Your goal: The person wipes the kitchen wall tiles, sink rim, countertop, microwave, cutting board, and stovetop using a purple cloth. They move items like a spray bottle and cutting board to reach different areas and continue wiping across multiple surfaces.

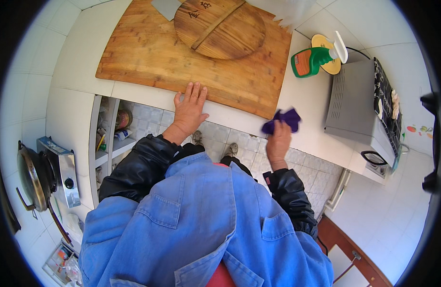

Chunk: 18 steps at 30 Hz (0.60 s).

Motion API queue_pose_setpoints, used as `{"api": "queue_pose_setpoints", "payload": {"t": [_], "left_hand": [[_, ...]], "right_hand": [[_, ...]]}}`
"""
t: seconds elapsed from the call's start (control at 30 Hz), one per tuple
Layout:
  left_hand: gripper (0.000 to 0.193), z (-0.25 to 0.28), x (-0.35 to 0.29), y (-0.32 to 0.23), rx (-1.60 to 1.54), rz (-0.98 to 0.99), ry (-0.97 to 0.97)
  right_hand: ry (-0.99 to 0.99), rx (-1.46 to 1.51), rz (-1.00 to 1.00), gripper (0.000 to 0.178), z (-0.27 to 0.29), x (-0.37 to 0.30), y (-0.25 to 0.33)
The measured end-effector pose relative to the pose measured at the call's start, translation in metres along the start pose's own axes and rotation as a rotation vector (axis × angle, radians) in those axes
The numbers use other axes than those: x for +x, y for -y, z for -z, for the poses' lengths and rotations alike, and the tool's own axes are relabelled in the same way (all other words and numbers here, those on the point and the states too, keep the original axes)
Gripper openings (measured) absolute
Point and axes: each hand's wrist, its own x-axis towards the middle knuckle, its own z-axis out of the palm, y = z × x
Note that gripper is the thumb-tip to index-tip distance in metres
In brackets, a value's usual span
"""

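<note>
My left hand (189, 108) lies flat with fingers spread, its fingertips on the near edge of a large wooden board (139, 62) and its palm by the white counter's front edge. My right hand (278, 140) is closed on a dark purple cloth (288, 117), pressed to the counter just beside the board's near right corner. Some of the right fingers are hidden by the cloth and the back of the hand. A round wooden lid (225, 36) with a crossbar rests on the board. Partly under it is a grey flat blade (166, 8).
A green spray bottle (309, 62) with a white trigger stands right of the board, near a yellow round item (332, 66). Farther right is a silver oven-like appliance (349, 95). At left are open shelves (116, 148) and a stove (62, 172) with a wok (33, 177).
</note>
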Motion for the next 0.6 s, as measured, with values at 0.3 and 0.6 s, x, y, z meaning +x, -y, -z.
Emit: {"api": "queue_pose_setpoints", "payload": {"t": [0.3, 0.6], "left_hand": [[0.096, 0.008, 0.0, 0.028, -0.026, -0.158, -0.002], [0.094, 0.009, -0.001, 0.034, -0.047, -0.185, -0.019]], "right_hand": [[0.082, -0.027, -0.025, 0.066, 0.036, -0.012, 0.018], [0.263, 0.264, 0.541, 0.05, 0.004, 0.041, 0.155]]}}
